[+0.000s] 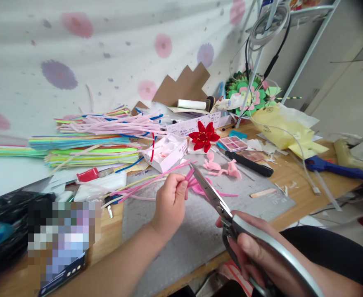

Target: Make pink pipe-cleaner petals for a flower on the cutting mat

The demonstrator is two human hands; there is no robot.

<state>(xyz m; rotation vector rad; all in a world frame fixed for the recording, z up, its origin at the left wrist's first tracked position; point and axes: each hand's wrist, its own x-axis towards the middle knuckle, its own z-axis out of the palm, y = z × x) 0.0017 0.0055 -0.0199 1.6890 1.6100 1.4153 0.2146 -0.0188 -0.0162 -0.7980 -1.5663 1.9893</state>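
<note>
Silver-handled scissors [226,214] reach in over the near side of the gray mat [200,239], the right hand [260,255] wrapped around their grips, probably because such long handles need a full grasp to steer. Their tips meet the pink strips [191,177] above the middle of the mat; whether the blades are parted or together, I cannot tell. The left hand [171,204] is narrowed to a pinch on those strips just beside the blades, which likely stops the soft, bendy lengths from swinging away. More of their length trails beyond the mat's left edge. Curled pale pink pieces [211,165] lie on the mat's far part, apart from the blades, and a red flower [204,136] sits at its far edge, seemingly out of harm's way. Left of the mat, on the counter [293,169], colored bundles [100,142] are stacked lengthwise, presumably so single stems pull free easily.
</note>
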